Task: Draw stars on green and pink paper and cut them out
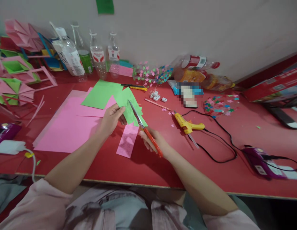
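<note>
Between thumb and fingers, my left hand [113,117] pinches the edge of a green paper piece [128,105] with faint drawn lines. My right hand [155,142] is wrapped round a pair of scissors [150,139] with orange-red handles. Their blades point up and to the left, lying over the green piece; whether they are cutting into it I cannot tell. Under the hands lies a small pink paper strip [128,140] with marks on it. Left of them are large pink sheets [64,127] with a green sheet [100,94] on top.
A yellow glue gun [188,124] with a black cord rests right of the scissors. Behind lie a utility knife [136,88], a pencil [158,104] and paper stars [150,73]. Bottles [98,57] line the wall; folded paper models [16,76] fill the left. A purple power strip [263,163] sits right.
</note>
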`<state>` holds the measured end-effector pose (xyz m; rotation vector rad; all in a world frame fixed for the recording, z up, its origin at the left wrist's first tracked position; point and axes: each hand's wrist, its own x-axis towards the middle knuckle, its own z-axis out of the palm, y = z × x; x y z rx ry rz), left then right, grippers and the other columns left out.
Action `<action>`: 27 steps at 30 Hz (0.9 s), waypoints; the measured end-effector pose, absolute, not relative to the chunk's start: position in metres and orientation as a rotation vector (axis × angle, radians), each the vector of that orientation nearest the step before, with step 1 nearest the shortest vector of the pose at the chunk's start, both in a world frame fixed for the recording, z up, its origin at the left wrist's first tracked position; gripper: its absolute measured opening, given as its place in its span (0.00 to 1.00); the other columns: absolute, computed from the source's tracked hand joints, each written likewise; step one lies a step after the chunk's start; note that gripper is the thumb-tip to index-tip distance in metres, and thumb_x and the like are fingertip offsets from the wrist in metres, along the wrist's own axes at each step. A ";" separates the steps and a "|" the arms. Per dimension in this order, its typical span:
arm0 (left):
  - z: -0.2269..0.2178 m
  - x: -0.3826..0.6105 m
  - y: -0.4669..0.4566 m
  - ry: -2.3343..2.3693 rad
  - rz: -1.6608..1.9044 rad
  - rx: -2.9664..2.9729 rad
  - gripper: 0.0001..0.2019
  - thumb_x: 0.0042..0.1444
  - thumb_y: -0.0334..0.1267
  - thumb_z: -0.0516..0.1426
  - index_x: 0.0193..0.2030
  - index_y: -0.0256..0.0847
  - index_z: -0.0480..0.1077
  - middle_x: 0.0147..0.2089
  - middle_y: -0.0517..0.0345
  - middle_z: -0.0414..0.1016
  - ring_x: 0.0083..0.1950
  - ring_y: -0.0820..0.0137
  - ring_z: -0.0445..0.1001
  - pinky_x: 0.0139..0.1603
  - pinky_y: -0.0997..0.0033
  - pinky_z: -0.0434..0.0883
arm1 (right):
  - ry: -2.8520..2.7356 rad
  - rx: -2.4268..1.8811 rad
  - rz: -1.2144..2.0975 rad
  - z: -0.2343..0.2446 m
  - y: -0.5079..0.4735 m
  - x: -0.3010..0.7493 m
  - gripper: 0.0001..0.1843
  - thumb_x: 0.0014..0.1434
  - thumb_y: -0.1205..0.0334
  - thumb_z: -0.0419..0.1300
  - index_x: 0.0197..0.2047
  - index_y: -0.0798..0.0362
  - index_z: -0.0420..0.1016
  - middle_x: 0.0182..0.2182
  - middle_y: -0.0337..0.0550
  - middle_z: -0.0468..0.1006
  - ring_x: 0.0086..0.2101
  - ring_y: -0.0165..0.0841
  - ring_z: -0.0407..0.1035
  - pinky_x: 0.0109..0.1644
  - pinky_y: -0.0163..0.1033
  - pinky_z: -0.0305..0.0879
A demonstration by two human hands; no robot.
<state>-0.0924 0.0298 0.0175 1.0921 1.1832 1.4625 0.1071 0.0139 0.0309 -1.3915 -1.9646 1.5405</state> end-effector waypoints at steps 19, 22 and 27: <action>0.018 -0.096 0.031 1.116 1.577 1.082 0.11 0.53 0.43 0.58 0.26 0.40 0.65 0.17 0.67 0.67 0.16 0.76 0.67 0.17 0.78 0.67 | -1.913 -1.397 1.509 0.037 0.010 0.107 0.22 0.57 0.40 0.54 0.26 0.50 0.57 0.10 0.28 0.59 0.11 0.24 0.55 0.17 0.30 0.52; 0.017 -0.097 0.033 1.139 1.625 1.055 0.11 0.53 0.43 0.58 0.26 0.40 0.65 0.17 0.67 0.66 0.16 0.76 0.67 0.16 0.78 0.66 | -1.932 -1.392 1.520 0.036 0.012 0.107 0.22 0.57 0.41 0.54 0.26 0.50 0.56 0.10 0.29 0.60 0.11 0.24 0.55 0.17 0.30 0.53; 0.014 -0.096 0.033 1.182 1.539 1.105 0.11 0.54 0.43 0.58 0.26 0.41 0.64 0.18 0.67 0.67 0.17 0.77 0.67 0.18 0.78 0.67 | -2.008 -1.372 1.564 0.029 0.018 0.109 0.21 0.55 0.40 0.55 0.28 0.49 0.56 0.11 0.29 0.62 0.12 0.25 0.58 0.18 0.31 0.56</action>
